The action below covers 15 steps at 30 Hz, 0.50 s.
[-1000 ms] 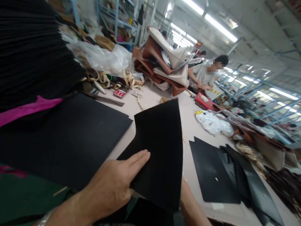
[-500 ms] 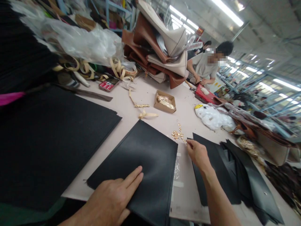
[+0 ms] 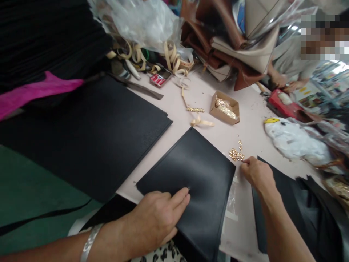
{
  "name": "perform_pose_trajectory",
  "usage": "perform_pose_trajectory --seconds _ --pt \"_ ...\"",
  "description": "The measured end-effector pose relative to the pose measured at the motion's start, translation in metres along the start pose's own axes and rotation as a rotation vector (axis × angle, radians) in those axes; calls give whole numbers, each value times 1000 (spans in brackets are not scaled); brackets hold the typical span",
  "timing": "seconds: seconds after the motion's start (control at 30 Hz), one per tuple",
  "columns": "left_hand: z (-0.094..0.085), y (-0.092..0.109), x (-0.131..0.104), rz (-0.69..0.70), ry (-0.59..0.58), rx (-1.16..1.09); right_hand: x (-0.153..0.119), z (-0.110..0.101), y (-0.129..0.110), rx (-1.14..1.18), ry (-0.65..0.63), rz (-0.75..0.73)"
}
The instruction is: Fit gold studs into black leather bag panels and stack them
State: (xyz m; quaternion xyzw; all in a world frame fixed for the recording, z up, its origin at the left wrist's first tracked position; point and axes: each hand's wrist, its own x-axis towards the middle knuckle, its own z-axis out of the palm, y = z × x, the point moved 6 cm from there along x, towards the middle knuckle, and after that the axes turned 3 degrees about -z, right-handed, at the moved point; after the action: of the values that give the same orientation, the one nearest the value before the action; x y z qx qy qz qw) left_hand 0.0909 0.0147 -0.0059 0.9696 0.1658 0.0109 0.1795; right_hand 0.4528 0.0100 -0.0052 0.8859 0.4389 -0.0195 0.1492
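My left hand (image 3: 160, 214) grips a black leather panel (image 3: 207, 171) near its lower left edge, two fingers stretched over the top face and the rest partly hidden at the edge. A tiny bright spot shows on the leather by those fingertips. The panel lies on the table and juts past the front edge. To its right, my right hand (image 3: 257, 173) has its fingers pinched together at the edge of a small pile of gold metal pieces (image 3: 235, 154). Whatever is between those fingertips is too small to make out.
Black leather sheets (image 3: 109, 134) are stacked left, more black panels (image 3: 280, 196) right. Behind stand a cardboard box (image 3: 231, 118) of gold pieces, a red calculator (image 3: 158, 79) and piled brown and cream bags (image 3: 240, 54). A co-worker's hands (image 3: 289, 82) are at the far right.
The view has turned left and down, so everything sits farther right. My right fingertips have come up against the gold pile. My left hand keeps its place on the panel.
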Motion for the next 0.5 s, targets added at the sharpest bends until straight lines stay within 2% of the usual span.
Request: perform_pose_trajectory --seconds 0.23,0.5 --pt "-2 1 -2 47 96 22 3 4 9 -20 -21 103" --pt "-4 2 -6 49 198 56 10 -3 20 69 -13 64"
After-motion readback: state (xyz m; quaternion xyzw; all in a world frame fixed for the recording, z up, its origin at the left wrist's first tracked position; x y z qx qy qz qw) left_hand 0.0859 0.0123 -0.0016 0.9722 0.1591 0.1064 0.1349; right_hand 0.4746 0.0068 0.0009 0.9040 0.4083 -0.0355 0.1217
